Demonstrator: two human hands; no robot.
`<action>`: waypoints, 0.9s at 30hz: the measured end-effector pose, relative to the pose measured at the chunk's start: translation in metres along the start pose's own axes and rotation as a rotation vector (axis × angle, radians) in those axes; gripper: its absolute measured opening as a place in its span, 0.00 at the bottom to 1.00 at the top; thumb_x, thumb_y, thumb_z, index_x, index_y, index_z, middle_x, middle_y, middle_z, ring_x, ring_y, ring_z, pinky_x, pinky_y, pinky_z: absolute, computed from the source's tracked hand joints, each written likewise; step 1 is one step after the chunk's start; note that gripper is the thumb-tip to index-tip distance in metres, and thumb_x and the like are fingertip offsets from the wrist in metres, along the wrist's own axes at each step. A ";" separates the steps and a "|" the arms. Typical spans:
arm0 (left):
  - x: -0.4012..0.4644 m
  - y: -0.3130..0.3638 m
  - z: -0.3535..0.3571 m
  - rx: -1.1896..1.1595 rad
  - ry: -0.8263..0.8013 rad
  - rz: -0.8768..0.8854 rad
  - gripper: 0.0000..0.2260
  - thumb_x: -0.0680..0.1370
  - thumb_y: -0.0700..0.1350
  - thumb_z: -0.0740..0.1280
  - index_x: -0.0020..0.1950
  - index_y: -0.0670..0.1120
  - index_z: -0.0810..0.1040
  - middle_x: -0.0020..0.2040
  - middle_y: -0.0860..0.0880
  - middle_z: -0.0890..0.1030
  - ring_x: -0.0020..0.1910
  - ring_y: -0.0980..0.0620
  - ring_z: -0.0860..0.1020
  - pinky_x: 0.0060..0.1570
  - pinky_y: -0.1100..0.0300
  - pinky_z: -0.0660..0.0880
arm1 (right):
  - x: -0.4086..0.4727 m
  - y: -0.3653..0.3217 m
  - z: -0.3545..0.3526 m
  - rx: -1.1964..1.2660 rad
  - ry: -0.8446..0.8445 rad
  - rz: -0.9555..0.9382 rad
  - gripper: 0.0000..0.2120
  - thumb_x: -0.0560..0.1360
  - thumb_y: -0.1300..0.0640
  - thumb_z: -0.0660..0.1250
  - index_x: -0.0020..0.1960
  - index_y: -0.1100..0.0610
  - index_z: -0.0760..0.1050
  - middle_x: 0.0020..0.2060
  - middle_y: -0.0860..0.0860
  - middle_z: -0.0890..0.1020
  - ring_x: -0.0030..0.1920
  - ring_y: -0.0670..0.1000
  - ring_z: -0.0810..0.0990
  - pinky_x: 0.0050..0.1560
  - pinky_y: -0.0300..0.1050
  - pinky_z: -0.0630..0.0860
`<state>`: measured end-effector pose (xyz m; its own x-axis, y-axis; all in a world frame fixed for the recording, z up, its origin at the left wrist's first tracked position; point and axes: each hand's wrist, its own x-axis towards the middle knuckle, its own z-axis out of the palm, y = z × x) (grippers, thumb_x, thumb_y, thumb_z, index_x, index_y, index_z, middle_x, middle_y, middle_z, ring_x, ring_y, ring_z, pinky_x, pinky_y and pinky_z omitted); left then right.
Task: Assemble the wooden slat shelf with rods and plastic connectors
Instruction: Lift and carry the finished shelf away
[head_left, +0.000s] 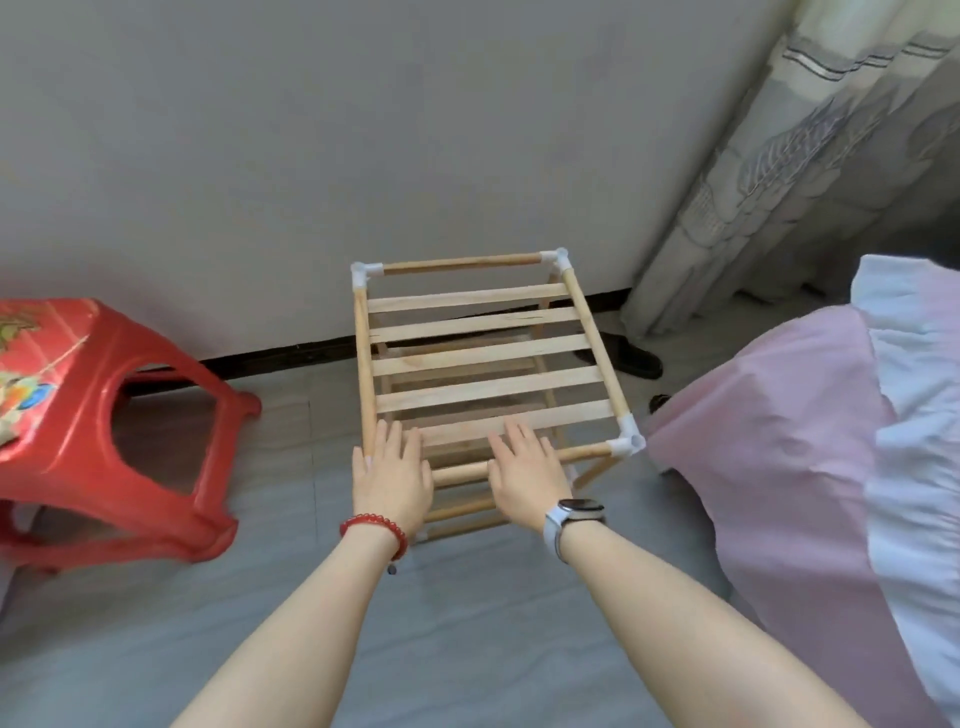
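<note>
We had the pale wooden slat shelf with round rods and white plastic corner connectors (483, 358) standing upright on the grey floor (291, 613), near the wall. Our left hand (390, 478) lay flat over its near left corner, fingers straight and close together. Our right hand (524, 475) lay flat on the near rod and front slat, fingers slightly spread. Red plastic stool (98, 415) stood left, pink-and-white bedding (810, 441) right, just beside the near right connector. Near left connector sat hidden under the hand; lower tier only partly visible.
</note>
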<state>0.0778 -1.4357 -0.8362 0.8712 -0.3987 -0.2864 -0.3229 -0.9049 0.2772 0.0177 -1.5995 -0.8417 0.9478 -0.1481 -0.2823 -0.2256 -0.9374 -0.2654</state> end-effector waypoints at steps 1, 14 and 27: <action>-0.005 0.004 -0.011 -0.009 -0.079 -0.005 0.21 0.81 0.47 0.53 0.75 0.47 0.59 0.76 0.46 0.57 0.76 0.47 0.49 0.73 0.41 0.49 | -0.006 -0.003 -0.008 -0.012 -0.099 -0.010 0.23 0.81 0.55 0.51 0.76 0.55 0.55 0.76 0.54 0.53 0.76 0.53 0.49 0.75 0.54 0.48; -0.012 0.081 -0.168 -0.145 -0.096 -0.087 0.19 0.81 0.47 0.55 0.72 0.48 0.66 0.69 0.46 0.69 0.68 0.46 0.67 0.66 0.49 0.65 | -0.021 0.006 -0.177 0.409 -0.194 0.169 0.18 0.80 0.59 0.50 0.67 0.54 0.69 0.48 0.55 0.81 0.42 0.55 0.78 0.44 0.44 0.73; 0.150 0.013 -0.114 -0.324 -0.076 -0.519 0.26 0.79 0.45 0.57 0.76 0.44 0.53 0.74 0.41 0.58 0.67 0.37 0.64 0.64 0.43 0.66 | 0.135 0.081 -0.149 0.277 -0.013 0.505 0.22 0.80 0.60 0.52 0.74 0.54 0.57 0.65 0.58 0.66 0.61 0.61 0.68 0.56 0.53 0.68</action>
<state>0.2467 -1.4906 -0.7709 0.8520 0.0612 -0.5200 0.2752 -0.8972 0.3453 0.1611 -1.7429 -0.7637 0.7046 -0.5506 -0.4477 -0.7020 -0.6332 -0.3260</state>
